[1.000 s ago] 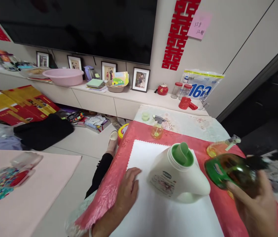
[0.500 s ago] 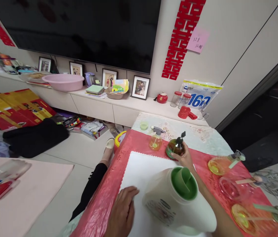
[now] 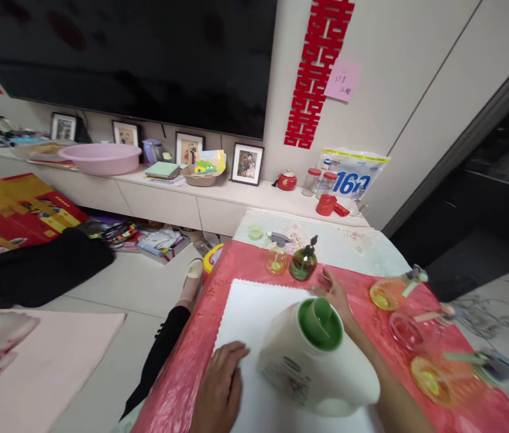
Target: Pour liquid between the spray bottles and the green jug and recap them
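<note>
A green pump bottle (image 3: 303, 264) stands upright just beyond the white mat (image 3: 240, 307). My right hand (image 3: 334, 293) is a little to its right, apart from it, with fingers spread and nothing in them. Flat on the mat's left side rests my left hand (image 3: 222, 382), fingers stretched out and holding nothing. Between my hands stands a large white detergent jug (image 3: 317, 379) with a green cap (image 3: 320, 325); it covers part of my right forearm. Left of the pump bottle is an orange spray bottle (image 3: 277, 258) with a grey trigger.
Several spray bottles lie at the right on the red tablecloth (image 3: 358, 285), one being a yellow bottle (image 3: 385, 293). A small green cup (image 3: 255, 231) stands at the back. Beyond is a low cabinet (image 3: 164, 201) bearing a pink basin (image 3: 101, 159). Someone's leg (image 3: 164, 343) shows at the left.
My right hand has let go of the green pump bottle and drawn back to its right. The bottle now stands closer to the orange spray bottle. My left hand stays on the mat.
</note>
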The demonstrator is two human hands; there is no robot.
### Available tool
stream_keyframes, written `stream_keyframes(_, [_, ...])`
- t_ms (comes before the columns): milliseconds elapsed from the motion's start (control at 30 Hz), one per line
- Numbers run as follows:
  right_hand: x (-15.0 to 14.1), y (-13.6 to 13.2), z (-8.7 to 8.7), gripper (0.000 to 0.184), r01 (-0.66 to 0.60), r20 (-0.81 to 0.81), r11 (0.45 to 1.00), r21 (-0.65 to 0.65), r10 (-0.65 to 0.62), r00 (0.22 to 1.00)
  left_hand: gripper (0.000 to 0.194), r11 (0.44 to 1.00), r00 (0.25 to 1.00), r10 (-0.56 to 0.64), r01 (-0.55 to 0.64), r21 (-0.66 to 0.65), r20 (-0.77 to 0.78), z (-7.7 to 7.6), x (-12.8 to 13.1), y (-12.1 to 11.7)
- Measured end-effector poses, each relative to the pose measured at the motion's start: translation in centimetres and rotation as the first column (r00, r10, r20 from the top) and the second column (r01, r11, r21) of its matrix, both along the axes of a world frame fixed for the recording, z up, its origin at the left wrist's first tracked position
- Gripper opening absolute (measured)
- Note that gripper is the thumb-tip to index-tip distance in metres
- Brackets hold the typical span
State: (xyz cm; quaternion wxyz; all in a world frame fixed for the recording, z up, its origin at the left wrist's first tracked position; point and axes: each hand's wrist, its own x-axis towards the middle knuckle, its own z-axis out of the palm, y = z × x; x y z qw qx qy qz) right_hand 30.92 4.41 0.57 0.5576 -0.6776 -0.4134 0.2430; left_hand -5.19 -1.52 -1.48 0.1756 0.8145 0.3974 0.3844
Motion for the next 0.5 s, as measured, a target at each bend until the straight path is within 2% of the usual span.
stream_keyframes(67, [-0.2,-4.7,0.8,0.048,0.037,-0.010,0.999,-0.003,-0.037,0.999,0.033,0.999,1.000,0.006,-0.006,0.034,0.011,0.0,0.1,0.1])
stream_keyframes(133, [-1.0,-10.1,1.9,0.057,0.103,-0.002,0.994,0.021,-0.103,0.995,0.032,0.998,1.000,-0.012,0.012,0.061,0.006,-0.2,0.1,0.3])
stream_keyframes(233, [-2.9,-17.8,3.0,0.065,0.316,0.030,0.947,0.059,-0.318,0.948,0.030,0.998,0.998,-0.055,0.055,0.035,-0.014,-0.6,-0.1,0.7])
stream_keyframes(300, [-3.8,-21.7,3.2,0.065,0.501,0.052,0.860,0.092,-0.507,0.861,0.029,0.997,0.997,-0.074,0.075,0.016,-0.023,-0.7,-0.1,1.0])
stream_keyframes(367, [-3.7,-24.3,3.0,0.067,0.652,0.069,0.748,0.126,-0.662,0.746,0.029,0.997,0.996,-0.083,0.083,0.006,-0.028,-0.7,-0.1,1.0])
stream_keyframes(433, [-2.6,-25.8,2.6,0.072,0.742,0.089,0.655,0.145,-0.755,0.649,0.029,0.997,0.996,-0.079,0.079,-0.004,-0.032,-0.5,-0.1,0.9])
stream_keyframes(500, [-0.6,-26.1,2.2,0.075,0.777,0.118,0.614,0.139,-0.789,0.603,0.030,0.997,0.997,-0.070,0.070,-0.017,-0.034,-0.4,-0.1,0.8])
